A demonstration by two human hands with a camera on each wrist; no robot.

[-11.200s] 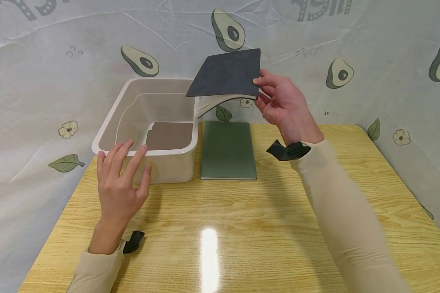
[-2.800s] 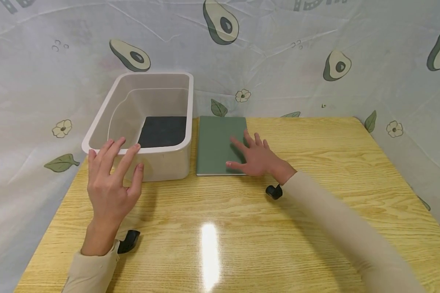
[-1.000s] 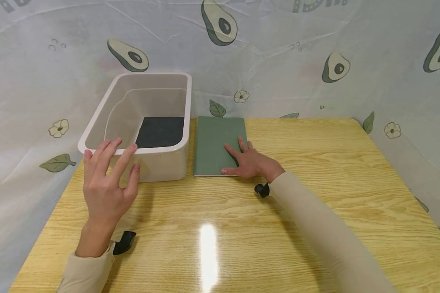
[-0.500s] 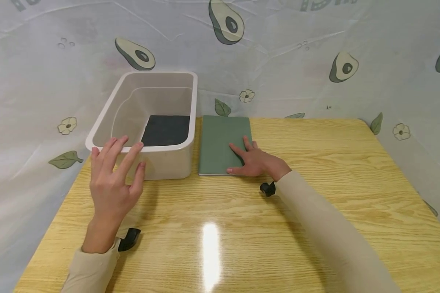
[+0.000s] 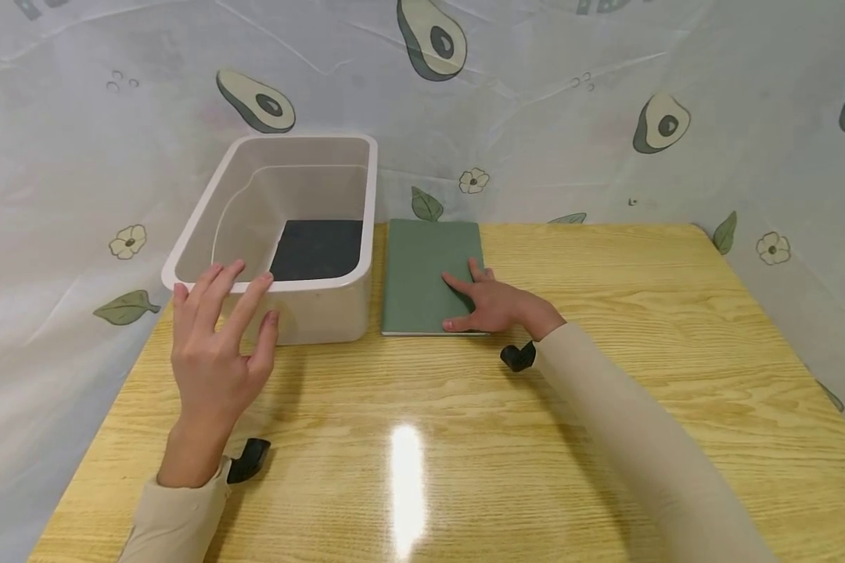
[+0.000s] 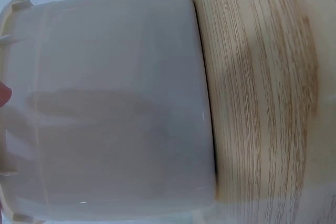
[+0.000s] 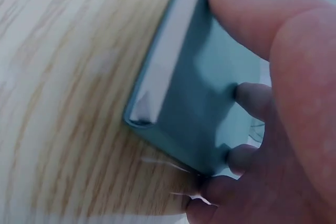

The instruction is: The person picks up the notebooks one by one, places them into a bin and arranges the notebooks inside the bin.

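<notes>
A green notebook (image 5: 422, 274) with a plain cover lies flat on the table, just right of a cream plastic bin (image 5: 317, 313). My right hand (image 5: 496, 305) rests on its near right part. In the right wrist view the thumb (image 7: 231, 3) lies on the cover at the page edge. Two fingers (image 7: 252, 98) touch the cover, while the others reach past its side edge. My left hand (image 5: 218, 360) is at the bin's near rim, fingers spread and fingertips over the rim. Inside the bin a dark notebook (image 5: 317, 250) lies flat on the bottom.
The wooden table (image 5: 338, 453) extends to the front and right. A pale cloth (image 5: 535, 117) with avocado prints hangs behind it and along both sides. In the left wrist view the bin's outer wall (image 6: 121, 103) stands on the table.
Since 11.2 seconds ago, the dark notebook has gone from my right hand into the bin, over the brown one. My right hand has come down onto the green notebook. The left hand stays.
</notes>
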